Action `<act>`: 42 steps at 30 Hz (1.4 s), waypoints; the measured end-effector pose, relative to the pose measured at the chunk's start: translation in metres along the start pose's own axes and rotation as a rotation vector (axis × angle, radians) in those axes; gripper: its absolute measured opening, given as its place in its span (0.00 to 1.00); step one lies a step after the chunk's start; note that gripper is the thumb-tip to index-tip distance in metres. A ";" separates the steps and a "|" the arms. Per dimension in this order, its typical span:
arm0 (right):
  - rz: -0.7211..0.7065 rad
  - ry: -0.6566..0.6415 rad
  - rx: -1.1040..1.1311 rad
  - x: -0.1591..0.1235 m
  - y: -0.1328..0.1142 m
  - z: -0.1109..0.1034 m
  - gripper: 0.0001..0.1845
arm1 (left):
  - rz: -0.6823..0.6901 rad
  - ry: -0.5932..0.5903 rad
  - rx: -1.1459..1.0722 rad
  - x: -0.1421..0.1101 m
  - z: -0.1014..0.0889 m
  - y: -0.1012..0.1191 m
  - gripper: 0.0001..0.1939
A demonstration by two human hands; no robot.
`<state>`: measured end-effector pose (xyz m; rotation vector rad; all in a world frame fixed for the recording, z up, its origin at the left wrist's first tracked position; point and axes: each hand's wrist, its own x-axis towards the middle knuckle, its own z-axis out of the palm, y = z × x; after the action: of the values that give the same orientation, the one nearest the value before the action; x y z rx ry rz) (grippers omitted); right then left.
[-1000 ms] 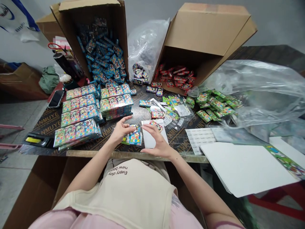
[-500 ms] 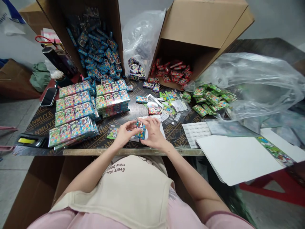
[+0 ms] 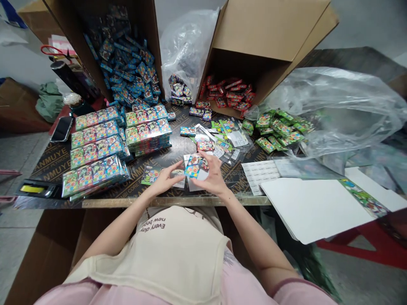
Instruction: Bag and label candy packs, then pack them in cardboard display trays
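My right hand [image 3: 211, 174] grips a small blue cartoon-printed packet [image 3: 192, 166] at its edges, between thumb and fingers. Just left of the packet, my left hand [image 3: 165, 178] has its thumb and index finger apart, with nothing seen between them. Under the packet lies a white sheet [image 3: 197, 185], partly covered by my right hand. A green printed card in clear film [image 3: 149, 175] lies beside my left hand. A red packet [image 3: 205, 146] rests just beyond my right fingers, and another blue packet [image 3: 188, 131] lies farther back.
Stacks of wrapped multi-packs [image 3: 95, 169] stand on the left. Behind are a box of blue packets [image 3: 133, 76], a plastic bag [image 3: 187, 46] and a carton of red packets [image 3: 230, 93]. Green packets [image 3: 280, 131] and white sheets [image 3: 318, 207] lie to the right.
The blue packet has turned flatter, showing its broad printed face. My left fingers have come away from it and spread; my right hand still holds it.
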<state>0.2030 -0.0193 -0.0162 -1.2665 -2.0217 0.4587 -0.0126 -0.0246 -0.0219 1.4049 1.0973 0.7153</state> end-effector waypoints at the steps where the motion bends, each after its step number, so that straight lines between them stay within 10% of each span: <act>1: 0.033 0.036 -0.054 -0.001 0.006 -0.002 0.48 | 0.064 -0.048 0.220 0.002 -0.003 -0.005 0.33; 7: 0.025 -0.061 -0.226 -0.015 0.029 0.005 0.50 | 0.165 -0.212 0.951 0.009 -0.005 -0.026 0.49; 22: -0.101 -0.305 0.071 -0.015 0.032 0.012 0.51 | 0.260 -0.103 0.747 0.002 -0.006 -0.021 0.61; 28: -0.038 -0.109 0.042 -0.015 0.028 0.018 0.50 | 0.260 0.030 0.724 0.005 -0.012 -0.014 0.60; 31: -0.138 -0.271 0.152 -0.009 0.024 0.022 0.43 | 0.232 0.091 0.679 0.009 -0.017 -0.018 0.60; 36: -0.048 -0.119 0.027 0.071 0.061 0.015 0.25 | 0.151 0.145 0.725 0.018 -0.019 -0.034 0.57; 42: 0.381 -0.146 -0.351 0.204 0.146 -0.010 0.40 | 0.118 0.124 0.840 0.022 -0.013 -0.056 0.52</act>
<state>0.2459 0.2280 -0.0239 -1.8993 -2.0431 0.3888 -0.0277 -0.0050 -0.0780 2.1627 1.5125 0.4283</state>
